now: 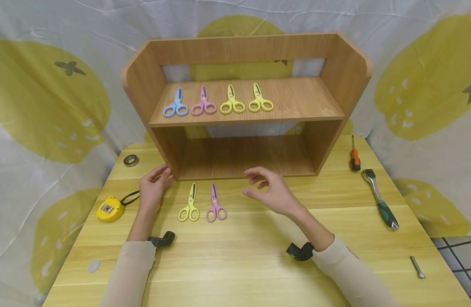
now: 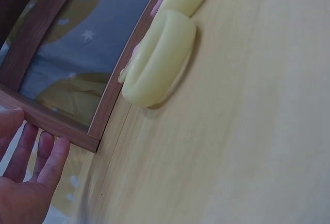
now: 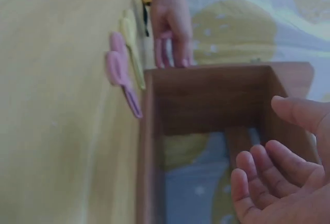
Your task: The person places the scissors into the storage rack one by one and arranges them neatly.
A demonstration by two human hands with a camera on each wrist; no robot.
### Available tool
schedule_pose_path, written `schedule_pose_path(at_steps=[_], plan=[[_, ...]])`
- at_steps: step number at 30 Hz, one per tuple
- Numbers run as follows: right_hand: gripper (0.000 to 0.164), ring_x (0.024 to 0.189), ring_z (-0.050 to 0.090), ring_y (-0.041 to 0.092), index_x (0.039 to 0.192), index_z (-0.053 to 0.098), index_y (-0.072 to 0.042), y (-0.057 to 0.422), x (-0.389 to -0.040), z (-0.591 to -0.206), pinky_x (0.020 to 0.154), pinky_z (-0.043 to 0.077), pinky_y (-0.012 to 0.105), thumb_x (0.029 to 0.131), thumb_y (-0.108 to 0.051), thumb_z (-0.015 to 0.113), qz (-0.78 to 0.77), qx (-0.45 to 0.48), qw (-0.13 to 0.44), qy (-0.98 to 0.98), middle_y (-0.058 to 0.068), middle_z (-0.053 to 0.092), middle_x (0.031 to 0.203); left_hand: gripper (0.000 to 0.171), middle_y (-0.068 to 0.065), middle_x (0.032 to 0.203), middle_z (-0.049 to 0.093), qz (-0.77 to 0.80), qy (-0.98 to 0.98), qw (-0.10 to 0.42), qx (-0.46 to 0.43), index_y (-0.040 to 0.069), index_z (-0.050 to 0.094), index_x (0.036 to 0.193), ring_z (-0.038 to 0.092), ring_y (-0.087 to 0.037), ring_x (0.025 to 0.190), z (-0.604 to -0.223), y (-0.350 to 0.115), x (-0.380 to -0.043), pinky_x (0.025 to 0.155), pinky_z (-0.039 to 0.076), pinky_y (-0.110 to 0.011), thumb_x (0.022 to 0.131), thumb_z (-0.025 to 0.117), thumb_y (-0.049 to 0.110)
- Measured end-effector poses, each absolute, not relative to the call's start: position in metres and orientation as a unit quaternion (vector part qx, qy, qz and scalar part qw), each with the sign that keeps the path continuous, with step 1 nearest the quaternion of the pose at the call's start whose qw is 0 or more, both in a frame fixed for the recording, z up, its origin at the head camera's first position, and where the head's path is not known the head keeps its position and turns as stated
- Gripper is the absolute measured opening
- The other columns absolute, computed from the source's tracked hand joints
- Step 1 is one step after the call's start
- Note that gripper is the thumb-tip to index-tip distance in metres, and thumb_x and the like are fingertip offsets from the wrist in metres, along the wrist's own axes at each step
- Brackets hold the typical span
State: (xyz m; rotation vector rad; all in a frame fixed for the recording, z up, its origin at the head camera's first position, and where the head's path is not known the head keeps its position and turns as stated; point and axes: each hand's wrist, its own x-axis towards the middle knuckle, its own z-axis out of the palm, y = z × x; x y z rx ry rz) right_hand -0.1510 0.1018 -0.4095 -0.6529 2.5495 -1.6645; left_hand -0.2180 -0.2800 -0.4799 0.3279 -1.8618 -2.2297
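A wooden two-tier shelf [image 1: 241, 120] stands at the back of the table. My left hand [image 1: 154, 187] is at its lower left corner; in the left wrist view the fingertips [image 2: 61, 149] touch the side panel. My right hand [image 1: 271, 192] hovers in front of the lower compartment, its fingers loosely bent and holding nothing. Yellow scissors [image 1: 191, 204] and purple scissors [image 1: 215, 204] lie on the table between the hands, points toward the shelf. Blue scissors [image 1: 177, 103], pink scissors [image 1: 203, 102], yellow scissors [image 1: 232, 101] and another yellow pair [image 1: 260, 100] lie in a row on the upper board.
At the left are a tape roll [image 1: 131, 160], a yellow tape measure [image 1: 110, 209] and a pale disc [image 1: 93, 266]. To the right lie an orange-handled screwdriver [image 1: 354, 157], a ratchet wrench [image 1: 380, 198] and a bolt [image 1: 417, 267]. A lemon-print cloth [image 1: 51, 98] hangs behind.
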Motion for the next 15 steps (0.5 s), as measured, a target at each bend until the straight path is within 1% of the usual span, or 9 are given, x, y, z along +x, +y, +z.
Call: schedule_pose_path(at_steps=[5,7,11,15], plan=[[0.047,0.111,0.064,0.024,0.131,0.065,-0.015,0.087,-0.148,-0.435,0.093,0.061,0.044,0.089,-0.026,0.083,-0.532,-0.21,0.043,0.819,0.003,0.068,0.123,0.035,0.0,0.108,0.07,-0.754,-0.638,0.111,0.109,-0.002,0.07,0.127,0.074,-0.013,0.096,-0.479,-0.28,-0.218,0.095,0.063,-0.035,0.094,0.075,0.008],[0.049,0.112,0.064,0.026,0.132,0.064,-0.014,0.082,-0.147,-0.442,0.094,0.062,0.046,0.089,-0.026,0.084,-0.532,-0.209,0.055,0.818,0.008,0.068,0.126,0.036,0.0,0.107,0.07,-0.752,-0.641,0.111,0.109,-0.003,0.069,0.128,0.073,-0.013,0.096,-0.479,-0.279,-0.218,0.096,0.062,-0.036,0.095,0.075,0.009],[0.055,0.113,0.062,0.031,0.135,0.062,-0.006,0.073,-0.147,-0.454,0.096,0.061,0.05,0.088,-0.024,0.085,-0.54,-0.203,0.077,0.813,0.017,0.066,0.131,0.039,0.0,0.108,0.071,-0.754,-0.638,0.107,0.11,-0.004,0.067,0.131,0.073,-0.014,0.097,-0.478,-0.278,-0.217,0.099,0.062,-0.037,0.094,0.075,0.009],[0.059,0.113,0.063,0.033,0.136,0.061,-0.004,0.065,-0.146,-0.463,0.096,0.062,0.049,0.087,-0.024,0.086,-0.542,-0.195,0.092,0.812,0.017,0.065,0.13,0.04,0.0,0.108,0.071,-0.754,-0.639,0.105,0.109,-0.004,0.067,0.131,0.073,-0.015,0.099,-0.478,-0.278,-0.217,0.1,0.061,-0.039,0.094,0.076,0.01]])
